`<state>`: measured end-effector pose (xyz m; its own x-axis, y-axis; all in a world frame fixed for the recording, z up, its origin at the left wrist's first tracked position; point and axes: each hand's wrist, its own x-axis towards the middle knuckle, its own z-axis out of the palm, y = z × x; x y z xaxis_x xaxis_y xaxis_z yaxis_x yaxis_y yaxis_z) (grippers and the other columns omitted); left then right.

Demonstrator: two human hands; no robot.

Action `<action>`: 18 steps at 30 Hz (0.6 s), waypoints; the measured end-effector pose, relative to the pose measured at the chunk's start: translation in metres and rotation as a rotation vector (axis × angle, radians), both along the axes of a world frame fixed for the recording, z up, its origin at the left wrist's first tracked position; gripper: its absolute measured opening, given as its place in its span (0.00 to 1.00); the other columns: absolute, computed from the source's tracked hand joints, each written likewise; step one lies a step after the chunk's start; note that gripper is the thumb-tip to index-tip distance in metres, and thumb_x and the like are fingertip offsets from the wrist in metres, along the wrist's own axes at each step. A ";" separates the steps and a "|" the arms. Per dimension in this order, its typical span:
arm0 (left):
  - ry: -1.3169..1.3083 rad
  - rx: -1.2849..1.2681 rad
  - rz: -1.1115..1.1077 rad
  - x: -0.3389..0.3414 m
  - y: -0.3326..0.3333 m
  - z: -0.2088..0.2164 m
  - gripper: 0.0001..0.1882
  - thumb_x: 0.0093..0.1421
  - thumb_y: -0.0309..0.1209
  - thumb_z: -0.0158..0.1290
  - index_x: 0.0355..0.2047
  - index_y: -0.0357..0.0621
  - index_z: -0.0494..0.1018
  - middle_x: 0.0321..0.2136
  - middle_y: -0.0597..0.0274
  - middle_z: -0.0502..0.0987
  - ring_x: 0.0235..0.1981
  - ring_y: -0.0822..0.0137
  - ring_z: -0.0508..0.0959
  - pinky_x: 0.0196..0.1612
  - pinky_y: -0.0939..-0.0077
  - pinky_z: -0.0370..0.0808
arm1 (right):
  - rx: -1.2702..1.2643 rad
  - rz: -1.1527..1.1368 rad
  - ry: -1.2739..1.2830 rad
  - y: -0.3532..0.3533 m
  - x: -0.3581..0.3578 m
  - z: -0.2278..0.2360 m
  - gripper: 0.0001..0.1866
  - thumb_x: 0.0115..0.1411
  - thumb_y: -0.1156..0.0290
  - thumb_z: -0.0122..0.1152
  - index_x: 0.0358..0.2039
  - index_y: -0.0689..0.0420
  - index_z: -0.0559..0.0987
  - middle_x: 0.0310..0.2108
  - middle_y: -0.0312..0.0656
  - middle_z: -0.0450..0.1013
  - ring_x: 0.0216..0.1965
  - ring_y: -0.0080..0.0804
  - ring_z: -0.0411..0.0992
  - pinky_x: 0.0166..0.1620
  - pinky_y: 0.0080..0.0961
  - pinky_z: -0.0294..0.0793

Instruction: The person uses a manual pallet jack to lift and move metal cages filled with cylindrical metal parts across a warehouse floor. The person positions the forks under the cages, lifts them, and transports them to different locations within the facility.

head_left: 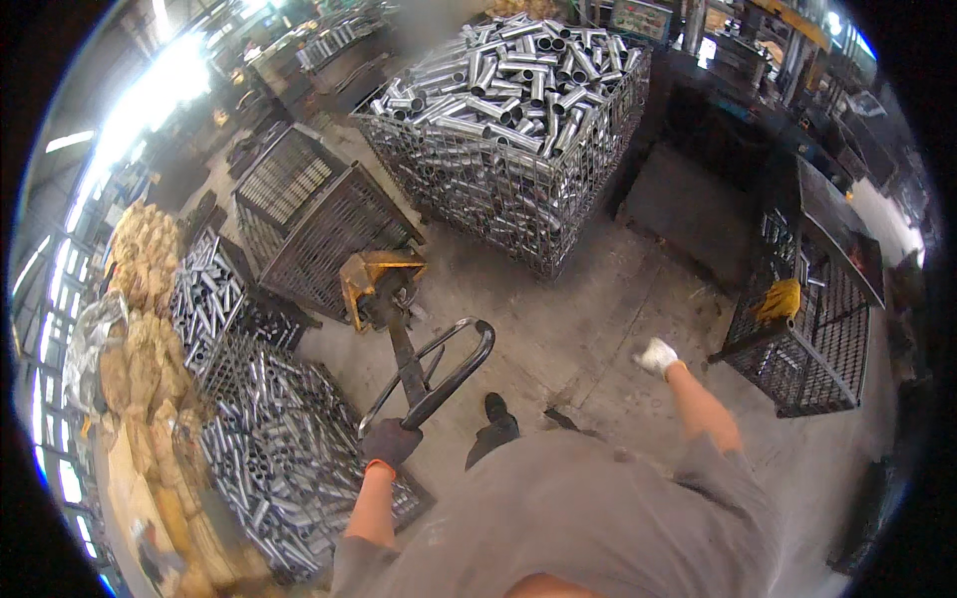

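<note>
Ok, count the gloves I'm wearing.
2: a dark glove on your left hand, gripping the black loop handle, and a white glove on your right hand, out over the floor.

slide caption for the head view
Dark-gloved left hand on a pallet jack handle, white-gloved right hand held out, facing a wire cage heaped with metal tubes.

A wire cage (478, 189) heaped with tubes (518, 75) stands ahead, a pallet jack (364, 289) before it to the left, its handle (454, 380) under the left hand (390, 444). Left of the handle lies another heap of tubes (279, 458), with sacks (150, 369) beyond it, farther left. At right, a glove (781, 299) lies on a mesh crate (822, 374), the right hand (656, 357) between crate and handle.
</note>
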<state>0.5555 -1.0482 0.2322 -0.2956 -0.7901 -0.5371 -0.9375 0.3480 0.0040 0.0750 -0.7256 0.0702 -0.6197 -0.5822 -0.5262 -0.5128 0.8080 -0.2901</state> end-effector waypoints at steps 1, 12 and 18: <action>0.014 -0.003 -0.002 -0.002 0.025 0.001 0.25 0.52 0.53 0.56 0.40 0.50 0.83 0.35 0.47 0.84 0.39 0.46 0.84 0.47 0.55 0.79 | 0.036 -0.057 -0.119 0.038 0.001 -0.016 0.30 0.58 0.50 0.62 0.56 0.54 0.78 0.52 0.56 0.76 0.54 0.54 0.73 0.58 0.44 0.72; 0.104 0.125 -0.045 -0.030 0.247 0.031 0.27 0.54 0.52 0.51 0.43 0.47 0.83 0.42 0.45 0.83 0.44 0.45 0.83 0.48 0.53 0.78 | 0.417 -0.226 -0.298 0.513 0.115 -0.099 0.18 0.60 0.54 0.58 0.27 0.54 0.85 0.27 0.44 0.81 0.30 0.41 0.80 0.38 0.38 0.79; 0.089 0.065 -0.113 0.000 0.356 0.045 0.28 0.54 0.55 0.52 0.45 0.50 0.83 0.42 0.47 0.83 0.45 0.46 0.83 0.49 0.53 0.78 | 0.417 -0.318 -0.256 0.651 0.160 -0.081 0.20 0.60 0.51 0.57 0.26 0.54 0.85 0.26 0.43 0.81 0.29 0.41 0.79 0.37 0.37 0.78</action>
